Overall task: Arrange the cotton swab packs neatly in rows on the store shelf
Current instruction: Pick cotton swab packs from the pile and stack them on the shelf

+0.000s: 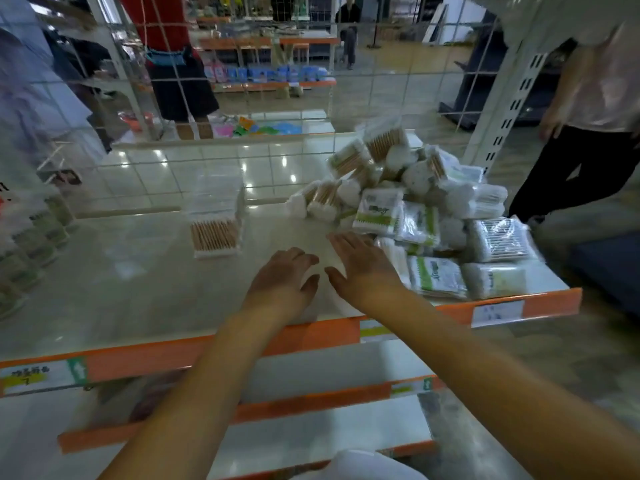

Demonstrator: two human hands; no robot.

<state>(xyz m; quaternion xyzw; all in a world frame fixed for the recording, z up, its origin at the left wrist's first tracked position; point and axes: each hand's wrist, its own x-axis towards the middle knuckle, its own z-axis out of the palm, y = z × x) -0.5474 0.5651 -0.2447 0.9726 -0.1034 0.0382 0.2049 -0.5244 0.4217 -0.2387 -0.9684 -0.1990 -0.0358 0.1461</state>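
A loose heap of cotton swab packs [426,216] lies on the right part of the white store shelf [138,289]. Some packs are clear bags with green labels, some show wooden sticks. One pack of wooden-stick swabs [215,235] lies alone near the shelf's middle. Both of my hands hover palm down over the bare shelf, side by side. My left hand [282,282] has relaxed fingers and holds nothing. My right hand [360,263] has straight fingers, its tips close to the left edge of the heap, and holds nothing.
A wire grid panel [242,98] backs the shelf. An orange price rail [311,336] runs along the front edge, with lower shelves beneath. More packs [31,244] line the far left. One person [595,126] stands at the right and another [173,57] behind the grid.
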